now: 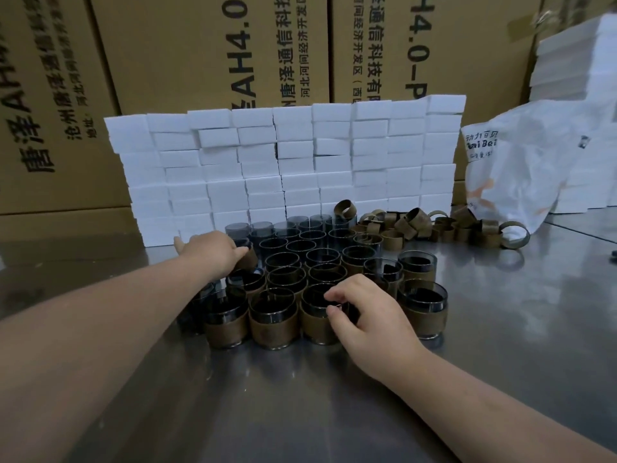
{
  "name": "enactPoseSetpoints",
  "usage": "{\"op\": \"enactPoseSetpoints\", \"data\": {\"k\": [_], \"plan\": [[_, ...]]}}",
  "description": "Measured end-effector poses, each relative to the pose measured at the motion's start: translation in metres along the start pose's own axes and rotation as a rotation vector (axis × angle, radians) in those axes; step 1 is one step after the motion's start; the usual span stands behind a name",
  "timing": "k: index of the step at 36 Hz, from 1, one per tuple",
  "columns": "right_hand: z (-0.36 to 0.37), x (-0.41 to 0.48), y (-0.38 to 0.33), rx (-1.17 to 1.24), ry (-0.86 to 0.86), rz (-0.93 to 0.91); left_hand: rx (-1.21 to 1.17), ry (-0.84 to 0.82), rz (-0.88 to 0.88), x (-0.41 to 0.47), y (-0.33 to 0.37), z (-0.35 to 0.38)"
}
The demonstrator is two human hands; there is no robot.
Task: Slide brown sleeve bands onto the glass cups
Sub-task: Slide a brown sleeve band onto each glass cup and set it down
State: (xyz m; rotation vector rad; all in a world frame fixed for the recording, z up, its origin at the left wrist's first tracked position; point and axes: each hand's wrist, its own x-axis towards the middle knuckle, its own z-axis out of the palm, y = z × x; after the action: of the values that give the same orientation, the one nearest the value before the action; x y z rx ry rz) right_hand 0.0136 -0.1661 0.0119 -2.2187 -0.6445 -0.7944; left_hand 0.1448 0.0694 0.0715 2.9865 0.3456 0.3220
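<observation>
Steel tabletop (500, 329), cartons behind. Your right hand (370, 324), lower centre, is pinching a banded cup's (319, 320) rim; your left hand (213, 250), centre left, is closing on another cup (245, 253). Glass cups are crowding mid-frame, rear ones (263, 228) bare; loose bands (414, 225) are lying centre right. Risk: you are working among touching glasses, so a nudge could topple neighbours.

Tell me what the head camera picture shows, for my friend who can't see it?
Two bare arms reach over a cluster of dark glass cups on a metal table; the left hand and right hand each touch a brown-banded cup. Loose brown sleeve bands lie behind, before stacked white blocks and cardboard boxes.
</observation>
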Motion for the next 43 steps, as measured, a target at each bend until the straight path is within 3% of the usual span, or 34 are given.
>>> {"op": "enactPoseSetpoints", "data": {"k": [13,19,22,25,28,31,43], "plan": [[0.002,0.0,0.002,0.007,-0.004,0.008,0.071,-0.117,0.121,-0.003,0.001,0.015],[0.003,0.001,0.002,0.005,-0.011,0.022,-0.221,-0.184,0.279,-0.007,-0.002,0.016],[0.003,0.001,0.002,0.004,-0.019,0.028,-0.312,-0.096,0.178,0.0,-0.015,0.013],[0.002,0.001,0.002,0.005,-0.021,0.031,-0.094,-0.015,0.072,0.005,-0.03,0.008],[0.002,0.001,0.002,0.006,-0.022,0.032,0.022,-0.098,0.058,0.003,-0.042,0.007],[0.002,0.001,0.002,0.003,-0.025,0.031,-0.03,-0.141,0.048,-0.001,-0.048,0.012],[0.003,0.001,0.004,0.01,-0.028,0.038,-0.158,0.006,0.021,0.0,-0.052,0.019]]}}
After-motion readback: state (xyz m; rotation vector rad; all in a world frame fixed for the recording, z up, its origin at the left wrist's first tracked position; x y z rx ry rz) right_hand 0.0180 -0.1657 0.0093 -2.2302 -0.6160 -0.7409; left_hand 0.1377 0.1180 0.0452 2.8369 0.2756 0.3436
